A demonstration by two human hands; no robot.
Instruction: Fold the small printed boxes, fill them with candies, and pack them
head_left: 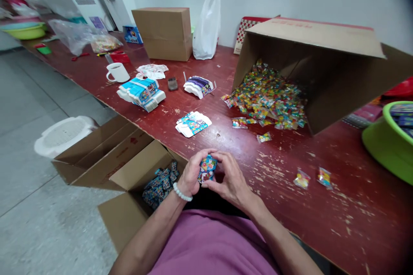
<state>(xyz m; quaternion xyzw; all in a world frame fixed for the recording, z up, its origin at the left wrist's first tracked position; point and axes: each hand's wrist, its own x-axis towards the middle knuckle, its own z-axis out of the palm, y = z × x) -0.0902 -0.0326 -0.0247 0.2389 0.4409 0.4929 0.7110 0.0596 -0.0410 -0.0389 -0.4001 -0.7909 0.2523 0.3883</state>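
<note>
Between my two hands, over the table's near edge, is a small blue printed candy box [207,168]. My left hand [193,173] grips its left side, a beaded bracelet on the wrist. Fingers of my right hand [230,177] close on its right side and top. Just beyond lie flat unfolded candy boxes [194,124] on the red table [245,232]. Small wrapped candies [271,94] spill from a cardboard box [322,38] tipped on its side. A few loose candy packets [302,178] lie to the right of my hands.
Below the edge, an open carton [129,217] holds several filled blue boxes [161,184]. Banded stacks of flat boxes [142,91], a white mug [118,72], a closed carton [164,34] and a white plastic bag [207,25] stand farther back. A green basin [383,150] is at right.
</note>
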